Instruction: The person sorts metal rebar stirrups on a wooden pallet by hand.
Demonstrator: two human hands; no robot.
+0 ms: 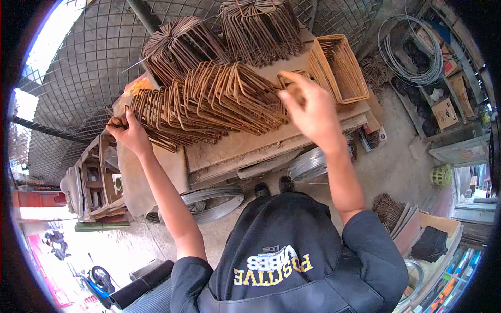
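A long row of rusty rebar stirrups [209,101], bent into rectangles, leans across the worktable. At the row's left end my left hand [130,134] is closed on the end stirrups, thumb up and darkened fingers curled round them. My right hand [314,112] hovers by the row's right end, thumb and forefinger apart, with nothing visible between them; its other fingers are partly hidden. Just beyond it stands a stack of yellowish-brown rectangular stirrups [339,70] nested together.
Two tied bundles of stirrups, one dark [180,44] and one larger [258,28], stand at the back of the wooden table [229,151] against wire mesh [104,57]. Wire coils [219,201] lie on the floor below. More wire [412,49] hangs at right.
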